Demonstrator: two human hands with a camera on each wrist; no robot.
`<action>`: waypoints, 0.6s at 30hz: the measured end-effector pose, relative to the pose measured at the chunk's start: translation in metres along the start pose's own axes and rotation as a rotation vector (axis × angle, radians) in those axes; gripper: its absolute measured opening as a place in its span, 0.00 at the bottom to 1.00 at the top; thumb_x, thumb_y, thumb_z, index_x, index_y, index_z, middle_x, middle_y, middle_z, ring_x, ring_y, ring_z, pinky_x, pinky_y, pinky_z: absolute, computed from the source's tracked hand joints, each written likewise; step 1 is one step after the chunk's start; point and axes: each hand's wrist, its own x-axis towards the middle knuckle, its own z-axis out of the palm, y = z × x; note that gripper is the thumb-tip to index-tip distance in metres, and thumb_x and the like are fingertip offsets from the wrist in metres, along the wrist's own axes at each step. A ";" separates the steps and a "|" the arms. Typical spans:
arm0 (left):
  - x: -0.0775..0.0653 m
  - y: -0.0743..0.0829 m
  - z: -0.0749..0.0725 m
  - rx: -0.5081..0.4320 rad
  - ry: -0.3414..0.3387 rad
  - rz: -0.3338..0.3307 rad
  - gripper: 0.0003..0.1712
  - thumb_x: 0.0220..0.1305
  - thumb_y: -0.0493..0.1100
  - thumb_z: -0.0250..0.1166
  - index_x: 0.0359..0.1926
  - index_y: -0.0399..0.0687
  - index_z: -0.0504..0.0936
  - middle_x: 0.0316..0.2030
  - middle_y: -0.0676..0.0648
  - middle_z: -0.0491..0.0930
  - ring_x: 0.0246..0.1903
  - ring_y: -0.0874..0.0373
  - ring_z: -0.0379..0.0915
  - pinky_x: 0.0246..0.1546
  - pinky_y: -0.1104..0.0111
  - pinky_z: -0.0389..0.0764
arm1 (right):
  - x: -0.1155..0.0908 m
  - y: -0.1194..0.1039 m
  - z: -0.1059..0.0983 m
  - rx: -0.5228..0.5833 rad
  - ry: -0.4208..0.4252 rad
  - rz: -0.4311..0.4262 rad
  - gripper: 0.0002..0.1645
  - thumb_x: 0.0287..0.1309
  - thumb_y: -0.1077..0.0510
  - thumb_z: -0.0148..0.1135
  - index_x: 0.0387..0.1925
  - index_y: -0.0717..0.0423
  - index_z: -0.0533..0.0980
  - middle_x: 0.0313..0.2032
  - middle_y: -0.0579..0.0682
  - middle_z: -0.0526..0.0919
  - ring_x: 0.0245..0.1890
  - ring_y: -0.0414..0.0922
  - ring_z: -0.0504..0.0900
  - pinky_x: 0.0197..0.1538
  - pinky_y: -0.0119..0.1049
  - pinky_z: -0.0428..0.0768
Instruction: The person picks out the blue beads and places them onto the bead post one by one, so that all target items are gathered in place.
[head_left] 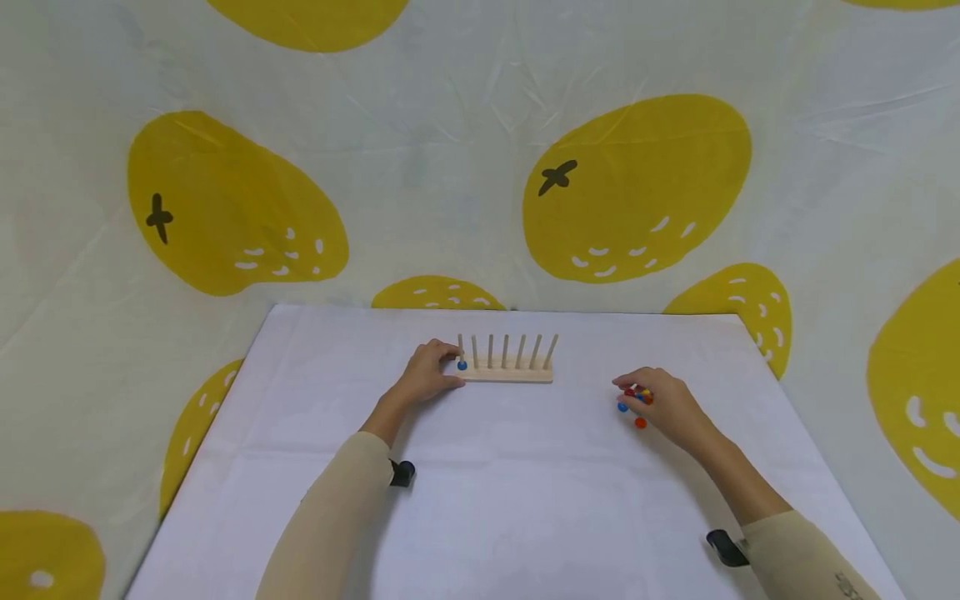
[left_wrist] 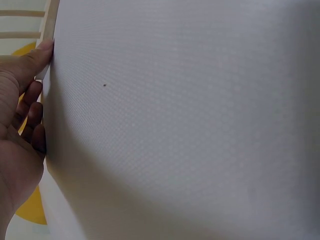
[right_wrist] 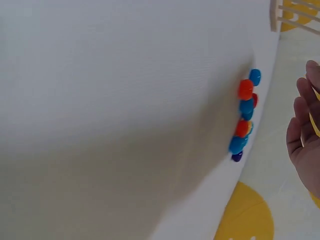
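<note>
A wooden peg rack [head_left: 510,375] with a row of upright pegs stands toward the back of the table, one blue bead [head_left: 462,366] low on its leftmost peg. My left hand [head_left: 426,372] holds the rack's left end, thumb at the front and fingers behind. In the left wrist view the thumb [left_wrist: 44,46] lies on the end of the base. Over to the right, my right hand [head_left: 667,407] is above a small group of beads, its fingers loosely bent. The right wrist view shows red, blue and other coloured beads [right_wrist: 245,90] on the table, apart from the right hand [right_wrist: 306,130].
A white cloth [head_left: 525,500] covers the table. Behind it hangs a pale curtain [head_left: 450,167] with large yellow fruit shapes. An orange-red bead [head_left: 641,423] lies nearest the front of the group.
</note>
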 end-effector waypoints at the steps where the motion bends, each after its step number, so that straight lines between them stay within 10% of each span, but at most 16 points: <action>1: 0.000 0.000 0.000 -0.001 0.001 0.000 0.34 0.56 0.45 0.80 0.64 0.45 0.80 0.60 0.44 0.77 0.62 0.46 0.68 0.70 0.54 0.69 | -0.001 0.003 0.001 -0.001 -0.004 0.004 0.19 0.60 0.63 0.74 0.53 0.58 0.84 0.48 0.56 0.87 0.49 0.56 0.81 0.54 0.58 0.83; 18: -0.002 0.002 -0.001 -0.003 -0.001 -0.007 0.34 0.57 0.46 0.79 0.64 0.46 0.80 0.60 0.44 0.77 0.63 0.47 0.68 0.71 0.54 0.68 | -0.005 0.031 0.021 -0.122 -0.027 0.013 0.14 0.56 0.58 0.76 0.46 0.54 0.88 0.40 0.51 0.87 0.42 0.50 0.75 0.44 0.44 0.76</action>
